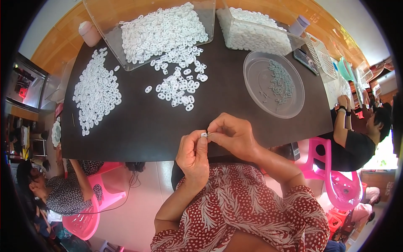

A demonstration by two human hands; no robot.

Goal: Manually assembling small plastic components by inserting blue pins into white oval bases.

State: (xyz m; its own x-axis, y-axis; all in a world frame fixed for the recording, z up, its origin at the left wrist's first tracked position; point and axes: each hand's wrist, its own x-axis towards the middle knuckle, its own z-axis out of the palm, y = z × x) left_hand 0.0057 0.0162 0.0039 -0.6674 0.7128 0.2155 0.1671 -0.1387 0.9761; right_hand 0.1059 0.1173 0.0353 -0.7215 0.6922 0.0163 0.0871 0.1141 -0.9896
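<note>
Basically: dark table (138,126), everything placed relative to it. At far edge, two clear bins (113,25) of white rings. On top, left side, loose heap of rings (96,90); centre, smaller scatter (178,84); right, round clear dish (256,90) with greyish pieces. At near edge, left hand (192,153) and right hand (233,134), fingertips touching, both pinched shut on one small white ring (204,135), just above the tabletop edge.

Bright, even daylight, sharp centre, fisheye bending and dark vignette at edges.
</note>
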